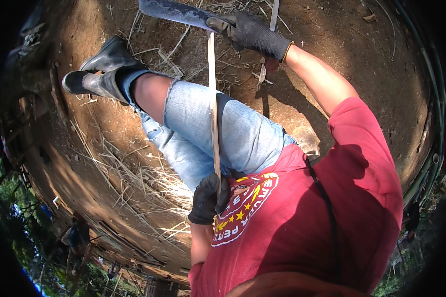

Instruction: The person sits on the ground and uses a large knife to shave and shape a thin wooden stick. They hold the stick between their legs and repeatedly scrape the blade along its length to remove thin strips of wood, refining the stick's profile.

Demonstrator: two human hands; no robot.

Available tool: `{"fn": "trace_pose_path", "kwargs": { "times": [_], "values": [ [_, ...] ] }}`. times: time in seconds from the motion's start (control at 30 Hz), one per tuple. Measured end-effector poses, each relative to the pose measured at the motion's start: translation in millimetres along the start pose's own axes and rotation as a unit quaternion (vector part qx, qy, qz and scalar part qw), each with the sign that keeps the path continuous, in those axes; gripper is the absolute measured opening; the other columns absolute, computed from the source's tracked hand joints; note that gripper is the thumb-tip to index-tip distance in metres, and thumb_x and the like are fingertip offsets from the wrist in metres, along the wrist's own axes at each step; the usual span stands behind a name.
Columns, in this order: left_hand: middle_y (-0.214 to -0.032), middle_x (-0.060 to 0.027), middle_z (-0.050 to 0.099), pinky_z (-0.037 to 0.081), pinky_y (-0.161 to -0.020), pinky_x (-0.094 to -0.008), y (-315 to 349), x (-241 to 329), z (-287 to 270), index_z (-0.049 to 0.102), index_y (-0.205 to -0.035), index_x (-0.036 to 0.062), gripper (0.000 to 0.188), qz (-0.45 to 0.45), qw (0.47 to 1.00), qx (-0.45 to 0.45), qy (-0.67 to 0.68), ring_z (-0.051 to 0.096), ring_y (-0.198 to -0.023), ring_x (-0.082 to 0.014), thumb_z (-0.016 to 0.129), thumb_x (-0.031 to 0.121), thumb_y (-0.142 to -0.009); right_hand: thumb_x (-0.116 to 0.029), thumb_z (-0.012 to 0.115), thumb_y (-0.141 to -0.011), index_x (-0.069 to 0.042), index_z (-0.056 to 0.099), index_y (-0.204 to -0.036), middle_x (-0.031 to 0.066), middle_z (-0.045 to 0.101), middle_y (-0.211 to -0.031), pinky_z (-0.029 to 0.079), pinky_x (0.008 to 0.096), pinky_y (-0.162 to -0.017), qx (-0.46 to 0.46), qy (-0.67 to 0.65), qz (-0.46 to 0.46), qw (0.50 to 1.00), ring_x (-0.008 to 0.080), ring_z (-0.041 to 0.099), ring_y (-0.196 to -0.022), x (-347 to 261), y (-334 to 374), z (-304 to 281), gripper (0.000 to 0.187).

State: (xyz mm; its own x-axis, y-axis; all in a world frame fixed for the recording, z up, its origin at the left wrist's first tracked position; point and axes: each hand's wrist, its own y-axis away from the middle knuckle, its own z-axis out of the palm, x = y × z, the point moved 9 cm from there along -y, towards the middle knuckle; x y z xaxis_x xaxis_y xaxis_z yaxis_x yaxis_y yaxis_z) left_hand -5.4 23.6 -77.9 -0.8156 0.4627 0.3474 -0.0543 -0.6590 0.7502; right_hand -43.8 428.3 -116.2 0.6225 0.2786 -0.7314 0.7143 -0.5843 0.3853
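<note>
My left hand (208,198), in a dark glove, is closed around the lower end of a long, thin, pale strip of bamboo or wood (213,99) close to my shirt. The strip runs across my thigh in torn light-blue jeans (188,104). At the top of the view my right hand (255,34), also gloved, grips a machete (176,12) with a wide dark blade. Its handle is mostly hidden by my fingers. The strip's far end meets the blade's lower edge beside my right hand; I cannot tell whether the blade has cut into it.
Thin shavings and split strips (143,188) lie scattered over the brown dirt ground (357,54). My black rubber boots (109,74) rest at the upper left. Another pale strip (273,17) shows behind my right hand. Green bamboo poles (436,94) curve along the right rim.
</note>
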Motion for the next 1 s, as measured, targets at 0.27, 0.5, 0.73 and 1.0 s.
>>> {"fn": "trace_pose_path", "kwargs": {
  "times": [0.27, 0.5, 0.73, 1.0],
  "values": [
    [-0.049, -0.0028, 0.049, 0.031, -0.038, -0.0236, -6.2, -1.3, -3.0, 0.057, -0.083, 0.0063, 0.05, 0.002, 1.0, -0.006, 0.017, 0.042, -0.038, -0.0108, 0.047, 0.052, -0.101, -0.063, 0.052, -0.094, -0.003, 0.07, -0.092, 0.0187, 0.061, -0.068, 0.049, 0.0438, -0.063, -0.08, 0.022, -0.187, 0.979, 0.0341, 0.061, -0.064, -39.3, 73.3, 57.8, 0.063],
    [-0.047, -0.0017, 0.043, 0.03, -0.038, -0.0242, -2.4, -3.3, -4.1, 0.052, -0.085, 0.005, 0.042, -0.006, 0.998, -0.019, 0.053, 0.038, -0.037, -0.0118, 0.048, 0.043, -0.102, -0.055, 0.054, -0.098, -0.007, 0.066, -0.101, 0.0105, 0.059, -0.067, 0.051, 0.0373, -0.062, 0.091, -0.093, -0.042, 0.991, 0.0207, 0.061, -0.06, 0.8, 32.5, -1.0, 0.049],
    [-0.047, -0.0025, 0.043, 0.03, -0.038, -0.0242, -5.7, -6.6, -3.8, 0.05, -0.085, 0.0047, 0.042, -0.04, 0.989, -0.087, 0.116, 0.038, -0.036, -0.0129, 0.049, 0.043, -0.101, -0.045, 0.061, -0.095, -0.028, 0.053, -0.14, 0.0091, 0.063, -0.087, 0.053, 0.0359, -0.064, 0.276, 0.106, -0.271, 0.916, 0.0234, 0.065, -0.075, -35.8, 85.8, -25.5, 0.049],
    [-0.049, -0.0013, 0.042, 0.029, -0.041, -0.0241, -3.3, -8.9, -7.3, 0.05, -0.085, 0.006, 0.042, -0.039, 0.991, -0.065, 0.111, 0.038, -0.039, -0.0131, 0.047, 0.044, -0.102, -0.048, 0.049, -0.097, -0.034, 0.052, -0.143, 0.0132, 0.058, -0.083, 0.05, 0.0451, -0.062, 0.031, 0.212, -0.346, 0.913, 0.0309, 0.063, -0.073, -83.5, 146.3, 43.4, 0.048]
  ]
}}
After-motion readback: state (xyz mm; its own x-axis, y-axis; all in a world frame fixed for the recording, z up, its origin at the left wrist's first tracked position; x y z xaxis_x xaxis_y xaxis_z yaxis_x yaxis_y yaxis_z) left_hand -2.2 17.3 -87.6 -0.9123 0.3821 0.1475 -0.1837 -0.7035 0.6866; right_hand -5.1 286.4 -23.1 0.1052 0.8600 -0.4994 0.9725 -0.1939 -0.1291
